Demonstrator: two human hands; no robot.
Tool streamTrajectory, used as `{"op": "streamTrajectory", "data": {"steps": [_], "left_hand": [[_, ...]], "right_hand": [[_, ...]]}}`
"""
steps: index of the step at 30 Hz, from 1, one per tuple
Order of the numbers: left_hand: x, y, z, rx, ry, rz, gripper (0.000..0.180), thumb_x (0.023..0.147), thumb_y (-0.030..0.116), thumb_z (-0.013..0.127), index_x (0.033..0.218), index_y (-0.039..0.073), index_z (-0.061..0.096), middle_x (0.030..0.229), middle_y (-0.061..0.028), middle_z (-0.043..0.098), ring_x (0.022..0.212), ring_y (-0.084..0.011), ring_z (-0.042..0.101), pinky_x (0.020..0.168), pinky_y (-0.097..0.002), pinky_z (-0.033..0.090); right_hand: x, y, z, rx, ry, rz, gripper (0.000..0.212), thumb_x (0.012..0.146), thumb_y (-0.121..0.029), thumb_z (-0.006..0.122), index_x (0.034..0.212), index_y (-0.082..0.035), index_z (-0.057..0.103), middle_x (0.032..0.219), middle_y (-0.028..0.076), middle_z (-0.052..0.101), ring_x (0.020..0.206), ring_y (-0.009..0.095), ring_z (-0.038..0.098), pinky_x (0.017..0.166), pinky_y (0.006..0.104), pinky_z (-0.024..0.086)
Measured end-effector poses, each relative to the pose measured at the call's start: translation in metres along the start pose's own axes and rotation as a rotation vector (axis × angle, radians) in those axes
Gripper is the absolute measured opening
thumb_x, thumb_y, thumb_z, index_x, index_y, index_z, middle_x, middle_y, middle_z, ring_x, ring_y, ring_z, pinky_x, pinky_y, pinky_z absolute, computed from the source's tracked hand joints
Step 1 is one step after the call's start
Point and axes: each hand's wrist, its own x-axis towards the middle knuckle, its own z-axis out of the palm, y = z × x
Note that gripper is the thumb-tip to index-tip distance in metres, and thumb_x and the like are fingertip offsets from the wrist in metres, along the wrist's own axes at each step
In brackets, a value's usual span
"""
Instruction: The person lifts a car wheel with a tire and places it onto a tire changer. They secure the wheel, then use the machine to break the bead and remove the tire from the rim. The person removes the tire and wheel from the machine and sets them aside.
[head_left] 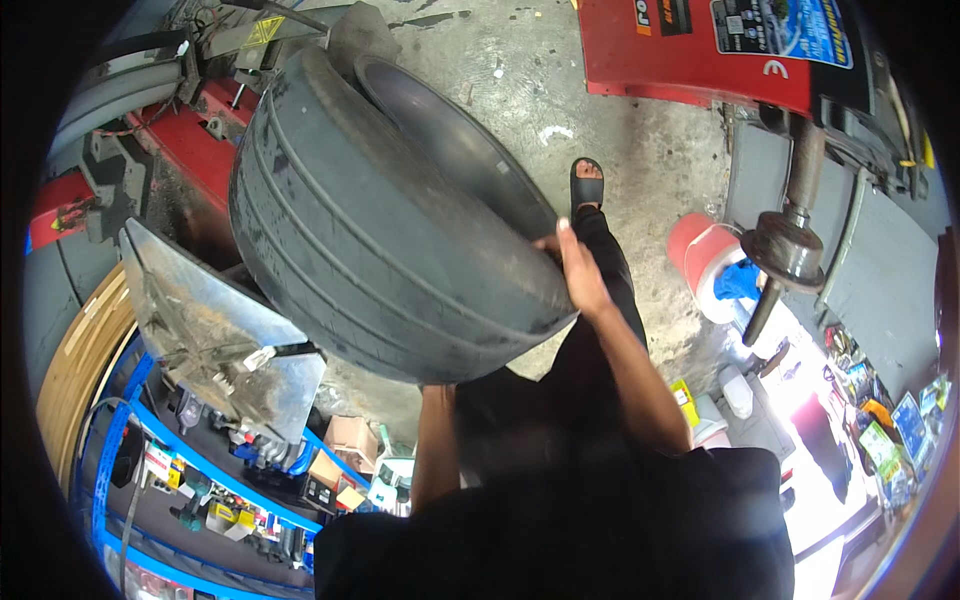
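Observation:
A wide black car tyre (pixel 380 230) with grooved tread hangs tilted in front of me, its dark round inside (pixel 470 140) facing up and to the right. My right hand (pixel 583 272) grips the tyre's near right edge, the thumb sticking up and the fingers curled over toward the opening. The left forearm (pixel 436 440) reaches up to the tyre's lower side. Behind the tread, my left hand is hidden, so its fingers cannot be seen. A worn silver metal plate (pixel 220 320) stands just left of the tyre.
Red and grey machine parts (pixel 200 140) lie behind the tyre on the left. At the upper right is a red machine (pixel 690 60) with a protruding metal shaft (pixel 785 250). A pink bucket (pixel 703 250) holds blue cloth. Blue shelving (pixel 220 490) carries boxes and tools.

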Motion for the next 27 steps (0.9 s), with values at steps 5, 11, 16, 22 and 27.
{"op": "streamTrajectory", "data": {"steps": [5, 11, 16, 22, 27], "left_hand": [[0.014, -0.009, 0.065, -0.103, -0.01, -0.103, 0.067, 0.114, 0.055, 0.033, 0.169, 0.015, 0.033, 0.173, -0.0071, 0.035, 0.157, -0.0344, 0.033, 0.131, -0.0542, 0.026], [0.077, -0.031, 0.106, 0.241, -0.201, 0.124, 0.071, 0.113, 0.061, 0.033, 0.168, 0.016, 0.035, 0.174, -0.0084, 0.034, 0.159, -0.0356, 0.031, 0.131, -0.0582, 0.025], [0.044, -0.058, 0.102, -0.166, 0.071, 0.116, 0.074, 0.112, 0.062, 0.033, 0.168, 0.014, 0.036, 0.173, -0.0102, 0.036, 0.157, -0.038, 0.036, 0.129, -0.0598, 0.032], [-0.071, 0.001, 0.092, -0.037, -0.187, 0.216, 0.078, 0.107, 0.065, 0.035, 0.166, 0.014, 0.041, 0.169, -0.0101, 0.043, 0.153, -0.0383, 0.042, 0.127, -0.0596, 0.036], [-0.072, 0.076, 0.113, 0.057, -0.006, 0.286, 0.083, 0.102, 0.067, 0.038, 0.163, 0.011, 0.045, 0.166, -0.0115, 0.048, 0.151, -0.0385, 0.045, 0.124, -0.0581, 0.036]], "right_hand": [[0.032, -0.073, -0.027, -0.027, 0.087, -0.005, 0.098, 0.106, -0.078, 0.024, 0.115, 0.003, 0.078, 0.115, 0.021, 0.077, 0.117, 0.031, 0.068, 0.111, 0.0413, 0.044], [0.128, -0.061, -0.047, -0.248, -0.183, 0.175, 0.108, 0.097, -0.089, 0.034, 0.148, 0.002, 0.061, 0.152, 0.021, 0.06, 0.144, 0.032, 0.052, 0.123, 0.0408, 0.034], [0.127, 0.005, -0.054, 0.003, -0.394, 0.185, 0.107, 0.097, -0.087, 0.042, 0.154, 0.003, 0.054, 0.158, 0.024, 0.054, 0.15, 0.033, 0.047, 0.127, 0.0424, 0.029], [0.015, -0.05, -0.027, -0.279, -0.189, 0.214, 0.116, 0.099, -0.088, 0.017, 0.148, 0.009, 0.057, 0.154, 0.036, 0.052, 0.151, 0.046, 0.044, 0.127, 0.0483, 0.03], [0.037, -0.155, 0.024, -0.23, -0.194, 0.124, 0.118, 0.098, -0.089, 0.015, 0.16, 0.007, 0.042, 0.167, 0.032, 0.037, 0.158, 0.047, 0.031, 0.128, 0.051, 0.028]]}}
